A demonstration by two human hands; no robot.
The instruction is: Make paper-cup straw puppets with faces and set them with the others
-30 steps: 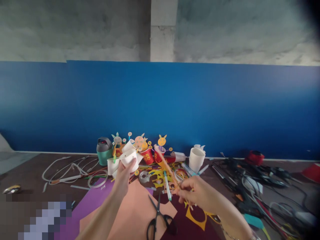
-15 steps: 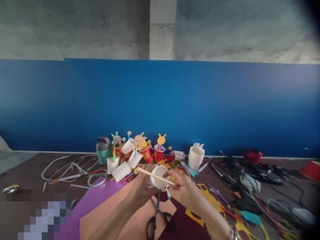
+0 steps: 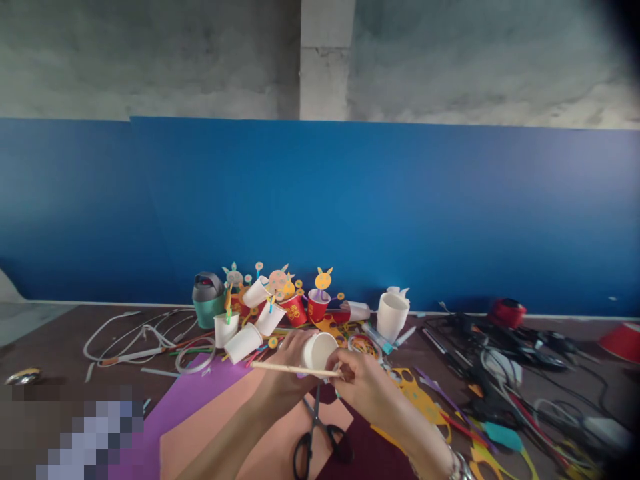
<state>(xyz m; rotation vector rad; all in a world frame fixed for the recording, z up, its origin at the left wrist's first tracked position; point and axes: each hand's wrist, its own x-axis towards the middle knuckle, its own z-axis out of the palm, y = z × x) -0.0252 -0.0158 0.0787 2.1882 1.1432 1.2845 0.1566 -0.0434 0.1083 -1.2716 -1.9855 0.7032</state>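
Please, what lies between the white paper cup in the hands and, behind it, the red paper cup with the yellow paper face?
In the head view, yellow-orange cut paper scraps lie between the held white cup and the red cup.

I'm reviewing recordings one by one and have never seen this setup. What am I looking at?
There is no robot: these are a person's bare hands, seen from a camera worn on the head, looking forward and down. The left hand holds a white cup. The right hand, close to the cup's rim, holds a thin stick. On the dark table lie scissors and coloured paper sheets; farther back are a red cup with a yellow paper face and other cups.
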